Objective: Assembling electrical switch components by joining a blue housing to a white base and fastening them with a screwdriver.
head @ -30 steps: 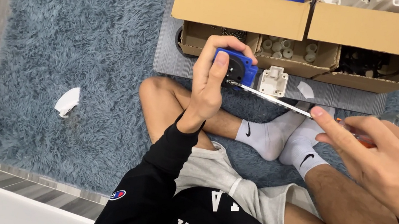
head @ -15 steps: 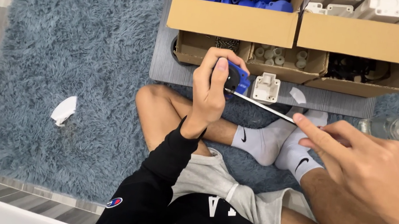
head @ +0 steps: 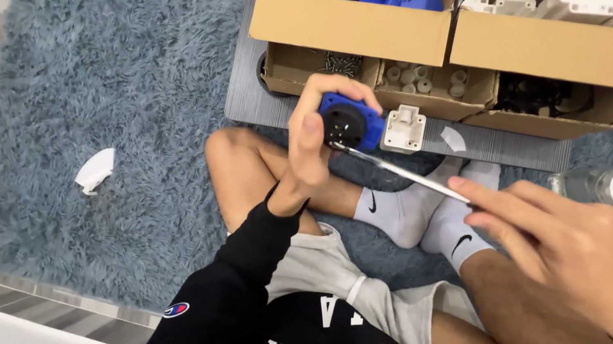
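A grey mat (head: 267, 107) is spread on the rug (head: 99, 121), boxes (head: 462, 36) lined along its far edge. Above its near edge a blue socket (head: 348, 121) is clamped in the left hand (head: 312, 136), and a screwdriver (head: 398, 169), pinched in the right hand (head: 567, 249), is set to its face. The tip is best kept square in the screw, the socket braced.

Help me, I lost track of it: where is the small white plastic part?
In the head view, the small white plastic part sits on the grey mat, just right of the blue socket in the left hand.

Two open tan cardboard boxes (head: 352, 26) (head: 572, 49) are sitting side by side at the top; three smaller brown trays (head: 438, 103) are lining up below them.
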